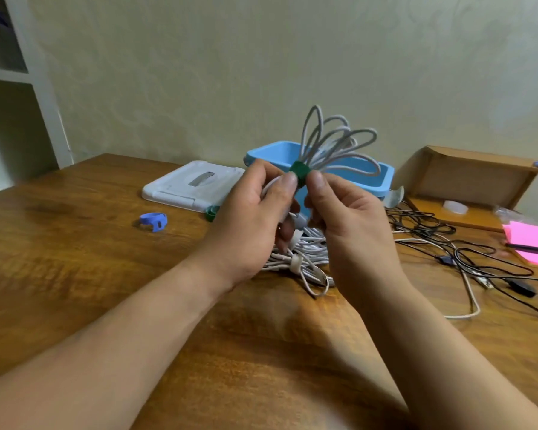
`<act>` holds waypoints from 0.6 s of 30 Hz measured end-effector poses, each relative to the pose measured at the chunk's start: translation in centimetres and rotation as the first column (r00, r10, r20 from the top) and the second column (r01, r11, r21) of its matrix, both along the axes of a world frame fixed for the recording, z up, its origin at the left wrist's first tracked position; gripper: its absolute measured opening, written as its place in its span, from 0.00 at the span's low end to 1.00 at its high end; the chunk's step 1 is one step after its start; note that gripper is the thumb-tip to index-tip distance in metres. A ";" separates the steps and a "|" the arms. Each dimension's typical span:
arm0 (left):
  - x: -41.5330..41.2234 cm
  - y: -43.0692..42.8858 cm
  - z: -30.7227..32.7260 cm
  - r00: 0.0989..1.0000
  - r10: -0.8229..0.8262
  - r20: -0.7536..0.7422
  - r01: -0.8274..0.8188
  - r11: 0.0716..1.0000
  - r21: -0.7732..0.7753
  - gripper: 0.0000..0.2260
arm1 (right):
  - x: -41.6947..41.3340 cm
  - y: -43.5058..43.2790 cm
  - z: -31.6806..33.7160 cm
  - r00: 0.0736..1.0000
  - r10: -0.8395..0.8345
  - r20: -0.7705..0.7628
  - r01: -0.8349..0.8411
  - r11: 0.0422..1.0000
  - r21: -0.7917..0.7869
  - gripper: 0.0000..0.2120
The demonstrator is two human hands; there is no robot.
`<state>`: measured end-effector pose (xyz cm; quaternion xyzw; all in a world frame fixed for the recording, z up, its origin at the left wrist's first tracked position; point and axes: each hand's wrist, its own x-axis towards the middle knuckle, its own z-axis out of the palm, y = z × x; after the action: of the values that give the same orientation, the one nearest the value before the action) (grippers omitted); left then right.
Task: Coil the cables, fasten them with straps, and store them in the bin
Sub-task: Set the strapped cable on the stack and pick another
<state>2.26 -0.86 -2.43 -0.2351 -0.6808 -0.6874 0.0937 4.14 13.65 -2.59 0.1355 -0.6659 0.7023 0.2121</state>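
Note:
I hold a coiled grey cable (339, 141) upright above the wooden table (75, 259), its loops fanning out over the blue bin (385, 181). A green strap (299, 171) is wrapped around the coil's middle. My left hand (255, 218) grips the lower part of the coil, thumb against the strap. My right hand (348, 218) pinches the strap from the right. Below my hands lies a white cable bundle (305, 259) bound with a pale strap. A blue strap (153, 220) lies on the table to the left.
The bin's white lid (193, 187) lies left of the bin, with another green strap (212, 212) at its edge. Loose black and white cables (466, 259) sprawl at the right, beside pink paper with a pen (531, 243) and a cardboard box (466, 178).

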 end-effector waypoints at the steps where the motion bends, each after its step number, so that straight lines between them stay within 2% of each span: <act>1: 0.0 0.1 -0.1 1.000 0.022 -0.009 -0.022 1.000 0.018 0.12 | -0.1 -0.3 -0.1 1.000 0.024 0.012 -0.024 1.000 -0.011 0.13; 5: -0.2 0.0 -0.1 1.000 -0.025 0.008 0.024 0.992 0.123 0.09 | -0.3 -0.6 -0.1 0.999 0.036 0.023 -0.035 0.999 -0.033 0.12; 8: -0.1 -0.3 0.3 0.972 -0.201 0.119 0.170 0.959 0.229 0.10 | -0.2 -0.1 -0.1 0.999 -0.025 -0.023 0.025 0.999 -0.024 0.09; 11: -0.1 -0.6 0.6 0.873 -0.424 0.241 0.344 0.886 0.312 0.14 | -0.3 0.0 -0.3 1.000 0.012 -0.019 -0.012 1.000 -0.022 0.13; 13: -0.1 -1.0 0.6 0.786 -0.530 0.318 0.423 0.836 0.349 0.16 | -0.3 0.0 -0.2 0.989 0.145 0.032 -0.142 0.987 -0.076 0.18; 14: -0.1 -1.1 0.6 0.748 -0.564 0.349 0.450 0.818 0.358 0.17 | -0.3 0.0 -0.1 0.969 0.240 0.063 -0.229 0.961 -0.153 0.19; 16: 0.2 -1.1 0.8 0.705 -0.585 0.402 0.476 0.810 0.343 0.19 | -0.1 -0.1 0.4 0.928 0.365 0.078 -0.337 0.909 -0.247 0.20; 17: 0.3 -0.9 0.9 0.724 -0.545 0.422 0.456 0.838 0.300 0.21 | -0.1 0.0 0.7 0.932 0.354 0.074 -0.328 0.913 -0.242 0.21; 18: 0.2 -0.8 0.9 0.785 -0.457 0.418 0.399 0.889 0.224 0.22 | -0.1 0.2 0.9 0.944 0.326 0.056 -0.304 0.921 -0.242 0.23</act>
<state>2.47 -1.64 -1.51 -0.2076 -0.5681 -0.7670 -0.2145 4.01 13.85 -1.68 0.1818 -0.5588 0.8053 0.0787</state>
